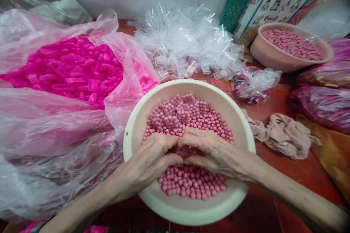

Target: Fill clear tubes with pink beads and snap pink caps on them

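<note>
**Both hands buried in the pink beads**

While you look down through the head camera, your left hand (pixel 151 158) and right hand (pixel 212 151) meet at the middle of the cream bowl (pixel 131 134), knuckles up and fingertips turned in toward each other. Both hands press down into the pink beads (pixel 191 182), fingers curled and close together. A small clear packet of beads seems to sit between your fingertips, but you cannot tell from this view whether either hand actually pinches it. Your forearms come in low from the bottom corners and cross the bowl's near rim.

More filled clear packets (pixel 175 111) lie on the beads just beyond your fingers, toward the far side of the bowl.

Room is tight on your left: the big plastic bag (pixel 54 153) of bright pink caps (pixel 71 67) presses against the bowl's left rim. Beyond the far rim lies the heap of empty clear packets (pixel 186 40). To your right there is a strip of bare red table (pixel 273 102), then a crumpled beige cloth (pixel 284 134) near the rim. A second bowl (pixel 270 56) of beads stands well apart at the far right, with pink-filled bags (pixel 325 103) beside it.
</note>
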